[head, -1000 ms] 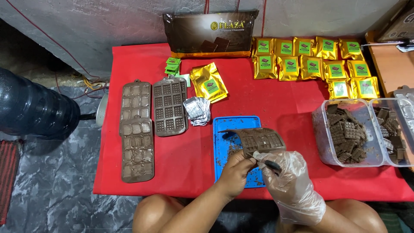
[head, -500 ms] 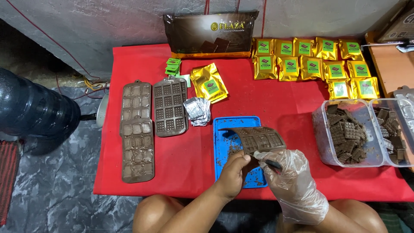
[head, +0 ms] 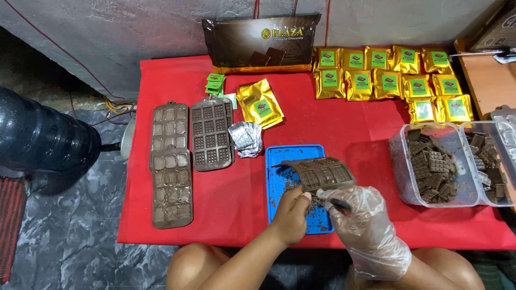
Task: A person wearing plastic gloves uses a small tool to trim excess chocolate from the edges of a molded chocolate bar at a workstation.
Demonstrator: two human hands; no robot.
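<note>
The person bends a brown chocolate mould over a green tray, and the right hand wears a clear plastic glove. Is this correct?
Not quite: in the head view the tray is blue, not green. The brown chocolate mould is bent over it, and the right hand does wear a clear plastic glove.

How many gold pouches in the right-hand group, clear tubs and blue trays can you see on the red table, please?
Gold pouches: 12
Clear tubs: 2
Blue trays: 1
Total: 15
</note>
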